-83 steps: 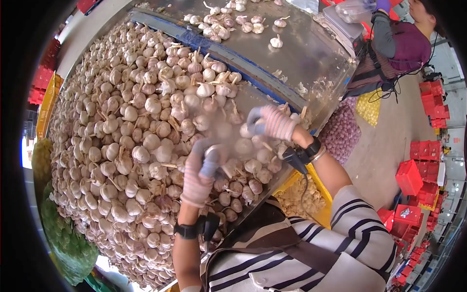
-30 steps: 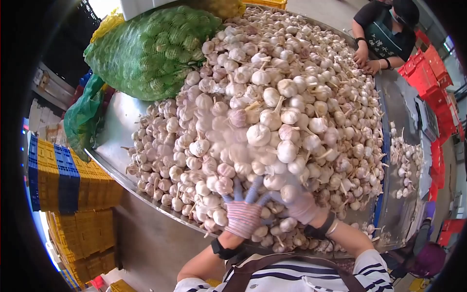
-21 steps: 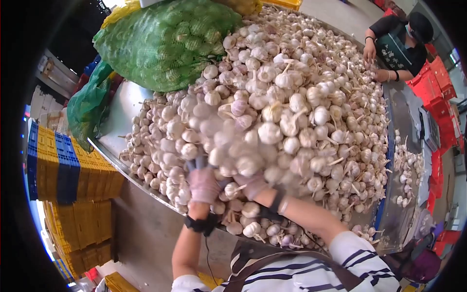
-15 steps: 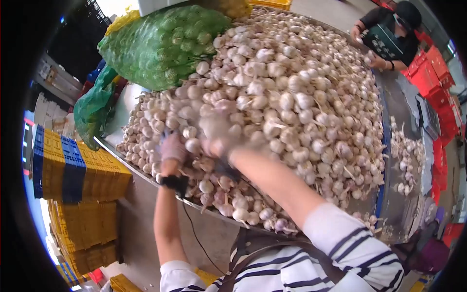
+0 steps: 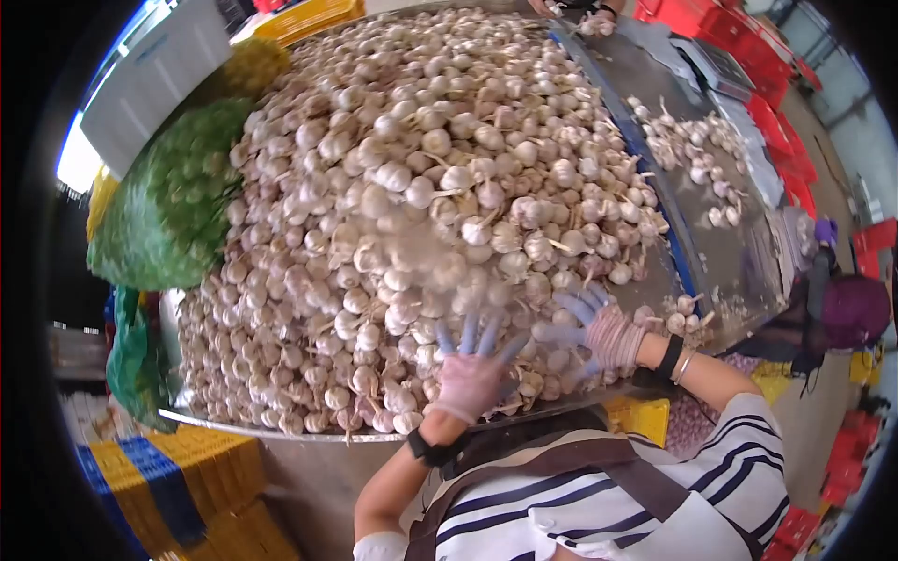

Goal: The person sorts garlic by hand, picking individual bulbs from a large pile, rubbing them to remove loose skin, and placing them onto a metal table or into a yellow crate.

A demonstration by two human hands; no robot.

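A wide heap of garlic bulbs [image 5: 393,178] covers the metal table [image 5: 309,434]. My left hand [image 5: 472,374], in a pale glove with bluish fingertips, is spread over the bulbs at the heap's near edge. To its right, my right hand [image 5: 603,335] has its gloved fingers apart on the near right part of the heap. Neither hand holds a bulb that I can see. Bulbs just beyond the hands look blurred.
A green mesh sack [image 5: 178,196] of garlic leans at the left, beside a white bin [image 5: 154,79]. Yellow crates [image 5: 201,477] stand lower left. Beyond a blue divider [image 5: 645,159] lie loose bulbs and a scale [image 5: 716,67]. Another person's hands [image 5: 594,17] show at the top.
The view has swung right. Both my hands have moved to the right along the near edge, and their fingers are now spread. The other person is mostly out of view.
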